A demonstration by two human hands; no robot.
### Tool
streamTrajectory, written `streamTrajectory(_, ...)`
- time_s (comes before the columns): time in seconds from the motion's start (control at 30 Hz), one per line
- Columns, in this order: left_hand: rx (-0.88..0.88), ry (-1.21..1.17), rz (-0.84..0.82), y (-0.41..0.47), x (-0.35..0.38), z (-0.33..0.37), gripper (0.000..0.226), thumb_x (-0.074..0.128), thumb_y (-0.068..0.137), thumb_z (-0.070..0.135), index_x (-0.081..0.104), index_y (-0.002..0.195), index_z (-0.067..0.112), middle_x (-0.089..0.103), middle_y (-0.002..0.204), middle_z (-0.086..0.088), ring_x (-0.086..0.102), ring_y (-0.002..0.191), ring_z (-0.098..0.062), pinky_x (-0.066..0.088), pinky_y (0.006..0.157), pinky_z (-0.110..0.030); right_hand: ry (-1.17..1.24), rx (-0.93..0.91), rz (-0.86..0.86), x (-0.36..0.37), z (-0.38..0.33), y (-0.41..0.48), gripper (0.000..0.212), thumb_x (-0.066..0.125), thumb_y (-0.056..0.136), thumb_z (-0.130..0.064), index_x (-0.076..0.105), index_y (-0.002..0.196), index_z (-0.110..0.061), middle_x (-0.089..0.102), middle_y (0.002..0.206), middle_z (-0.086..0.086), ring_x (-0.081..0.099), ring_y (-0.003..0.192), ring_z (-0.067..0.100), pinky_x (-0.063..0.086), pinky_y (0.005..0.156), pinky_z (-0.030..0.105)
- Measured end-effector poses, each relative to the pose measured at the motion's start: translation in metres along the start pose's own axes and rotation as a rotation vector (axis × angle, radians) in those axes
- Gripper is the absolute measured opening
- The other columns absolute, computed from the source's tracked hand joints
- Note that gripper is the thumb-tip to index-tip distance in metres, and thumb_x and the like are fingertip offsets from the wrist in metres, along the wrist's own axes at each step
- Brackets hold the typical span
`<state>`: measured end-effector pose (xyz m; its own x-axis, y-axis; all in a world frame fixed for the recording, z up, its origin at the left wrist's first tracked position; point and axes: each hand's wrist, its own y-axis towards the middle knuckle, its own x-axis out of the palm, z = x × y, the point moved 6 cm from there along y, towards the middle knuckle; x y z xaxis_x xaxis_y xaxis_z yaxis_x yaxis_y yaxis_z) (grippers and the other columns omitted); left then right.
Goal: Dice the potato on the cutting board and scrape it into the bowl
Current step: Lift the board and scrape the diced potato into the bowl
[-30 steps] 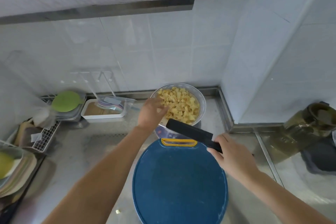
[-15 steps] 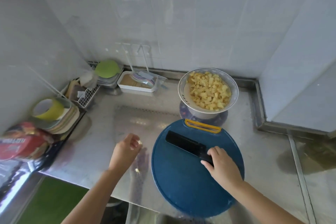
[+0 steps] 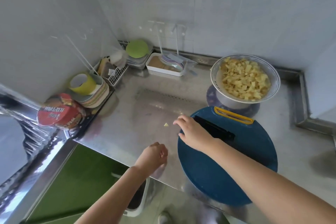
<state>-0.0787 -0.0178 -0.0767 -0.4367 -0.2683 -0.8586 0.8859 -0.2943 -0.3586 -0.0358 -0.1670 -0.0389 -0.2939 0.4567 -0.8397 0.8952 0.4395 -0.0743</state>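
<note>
Head view: the diced potato (image 3: 245,81) is seen heaped in the white bowl (image 3: 215,80) at the upper right of the frame, just beyond the yellow handle (image 3: 233,115) of the blue cutting board (image 3: 227,172). One small potato piece (image 3: 165,124) is left on the steel counter (image 3: 145,100), just left of the board. The right hand (image 3: 194,134) is stretched across the board's left edge with its fingers straight and spread, the fingertips near that stray piece but not touching it; nothing is gripped. A black knife (image 3: 216,131) is laid flat on the board, its left end hidden behind that hand. The left hand (image 3: 153,155) is held lower, over the counter's front edge, its fingers loosely curled with nothing seen in them. The two hands are kept apart. At the left of the frame a red noodle cup (image 3: 60,112) and a stack of plates (image 3: 98,94) are found, and a white tray (image 3: 165,71) is set against the back wall.
</note>
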Motion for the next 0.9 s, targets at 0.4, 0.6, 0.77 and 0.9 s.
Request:
streamTrajectory(0.4, -0.645, -1.264, 0.112, -0.031, -0.015, -0.039, 0.012, 0.055, 0.094, 0.007, 0.065, 0.091, 0.002, 0.064, 0.073, -0.011, 0.058, 0.055, -0.017, 0.05, 0.045, -0.019, -0.159, 0.212, -0.185, 0.057, -0.016, 0.059, 0.017, 0.046, 0.095, 0.005, 0.061, 0.105, 0.001, 0.056, 0.116, 0.017, 0.058, 0.101, 0.033, 0.048, 0.087, 0.041)
streamTrajectory(0.6, -0.757, -1.97, 0.069, -0.045, -0.01, -0.036, 0.021, 0.04, 0.096, -0.001, 0.059, 0.088, -0.003, 0.046, 0.071, -0.011, 0.046, 0.059, -0.017, 0.048, 0.043, -0.02, -0.106, 0.415, -0.215, 0.064, -0.018, 0.039, 0.01, 0.059, 0.092, 0.0, 0.066, 0.099, -0.001, 0.063, 0.09, 0.012, 0.065, 0.092, 0.03, 0.049, 0.071, 0.034)
streamTrajectory(0.77, -0.759, -1.9, -0.016, -0.051, -0.009, -0.035, 0.02, 0.043, 0.096, -0.002, 0.06, 0.086, -0.005, 0.049, 0.071, -0.012, 0.049, 0.063, -0.018, 0.048, 0.046, -0.022, 0.002, 0.463, -0.177, 0.06, -0.018, 0.03, 0.013, 0.061, 0.091, 0.0, 0.072, 0.097, 0.001, 0.072, 0.103, 0.015, 0.068, 0.094, 0.031, 0.056, 0.081, 0.038)
streamTrajectory(0.9, -0.703, -1.838, -0.02, -0.053, -0.011, -0.039, 0.02, 0.043, 0.098, 0.001, 0.061, 0.091, -0.003, 0.055, 0.074, -0.013, 0.053, 0.062, -0.018, 0.049, 0.047, -0.024, 0.13, 0.361, -0.109, 0.047, -0.036, 0.018, 0.009, 0.064, 0.091, -0.004, 0.073, 0.087, -0.006, 0.073, 0.096, 0.01, 0.067, 0.088, 0.023, 0.048, 0.072, 0.027)
